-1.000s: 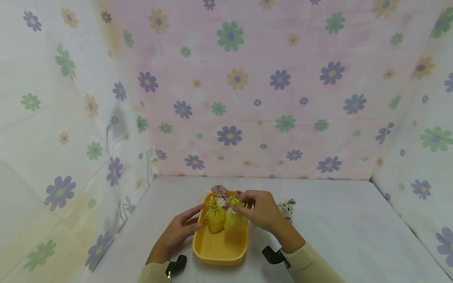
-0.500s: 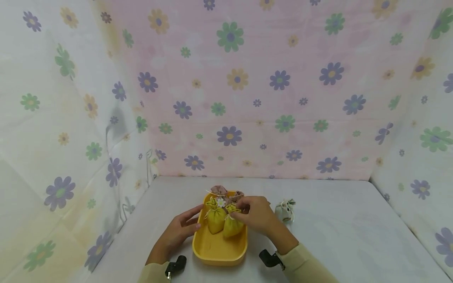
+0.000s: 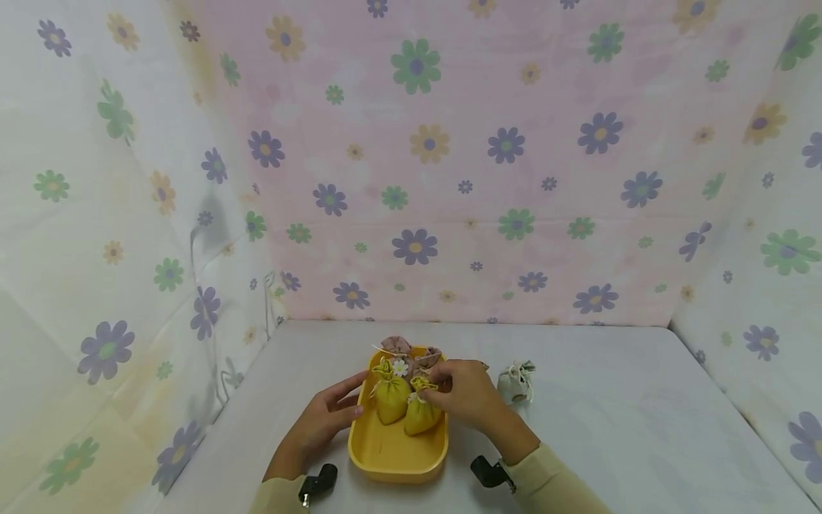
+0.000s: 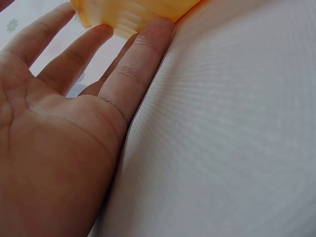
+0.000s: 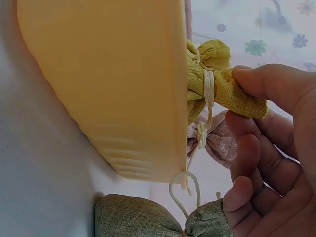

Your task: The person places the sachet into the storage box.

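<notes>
My right hand [image 3: 474,398] pinches the gathered top of a yellow drawstring pouch [image 3: 422,418] at the right inner side of a yellow plastic tray [image 3: 398,458]. In the right wrist view, thumb and fingers grip the cloth [image 5: 236,98] above its cream cord. A second yellow pouch [image 3: 391,402] with a white flower stands to its left. Behind them sit dusty-pink pouches [image 3: 397,346], partly hidden. My left hand [image 3: 326,421] rests against the tray's left side, fingers extended; the left wrist view shows fingertips at the tray wall [image 4: 133,15].
A grey-green drawstring pouch [image 3: 514,385] lies on the white table [image 3: 616,421] to the right of the tray, close to my right hand. Flower-print cloth [image 3: 417,178] hangs behind and at both sides. Black wrist cameras [image 3: 491,471] sit at both sleeves.
My right hand has moved slightly left and down, lowering the yellow pouch into the tray. More of the grey-green pouch shows. My left hand stays in place.
</notes>
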{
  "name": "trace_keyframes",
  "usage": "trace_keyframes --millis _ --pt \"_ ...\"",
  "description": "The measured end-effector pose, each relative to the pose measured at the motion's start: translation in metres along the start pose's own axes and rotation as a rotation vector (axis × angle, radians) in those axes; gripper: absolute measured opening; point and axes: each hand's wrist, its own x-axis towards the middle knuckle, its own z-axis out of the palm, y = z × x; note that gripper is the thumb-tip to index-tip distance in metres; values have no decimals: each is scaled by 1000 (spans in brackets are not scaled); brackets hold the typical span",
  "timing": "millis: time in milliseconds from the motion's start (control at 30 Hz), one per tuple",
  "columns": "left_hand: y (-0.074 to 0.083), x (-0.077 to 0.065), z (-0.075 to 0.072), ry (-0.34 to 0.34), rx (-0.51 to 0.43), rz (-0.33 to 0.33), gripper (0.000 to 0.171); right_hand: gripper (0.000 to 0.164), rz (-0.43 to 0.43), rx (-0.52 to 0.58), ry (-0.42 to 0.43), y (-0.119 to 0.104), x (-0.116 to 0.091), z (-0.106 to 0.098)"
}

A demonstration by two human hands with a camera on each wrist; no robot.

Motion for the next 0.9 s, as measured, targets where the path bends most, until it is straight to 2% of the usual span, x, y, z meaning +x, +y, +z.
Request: trace_keyframes --millis 200,533,667,900 --pt "-1 0 0 3 2 2 70 18 -33 -40 27 -3 -2 -2" --pt "-1 0 0 -2 0 7 69 28 -89 -56 175 -3 -7 -12" --pt "-2 1 0 -4 1 9 68 33 -76 -78 245 1 -9 -15" --pt "-1 0 -1 -6 13 8 68 38 2 -121 337 11 -13 -23"
